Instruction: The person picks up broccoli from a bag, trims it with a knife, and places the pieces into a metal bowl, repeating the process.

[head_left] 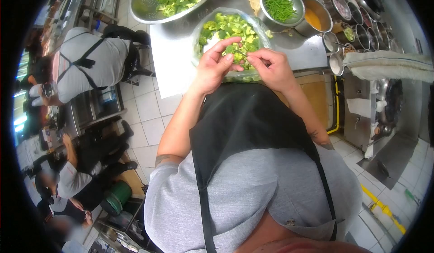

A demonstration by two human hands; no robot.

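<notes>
Over a clear plastic bag (197,40) of broccoli florets (246,32), my two hands meet close together. My left hand (212,70) curls its fingers and thumb around a small broccoli floret (231,49). Fingers pinched, my right hand (273,70) comes to the floret from the other side. A thin dark sliver shows at its fingertips; I cannot tell what it is. The bag lies on the steel table in front of my black apron (244,113).
A large perforated metal bowl (140,11) of broccoli stands at the back left. On the right are a bowl of green beans (278,7), a pot of orange liquid (313,19) and several small containers. Other people (88,61) work on the left.
</notes>
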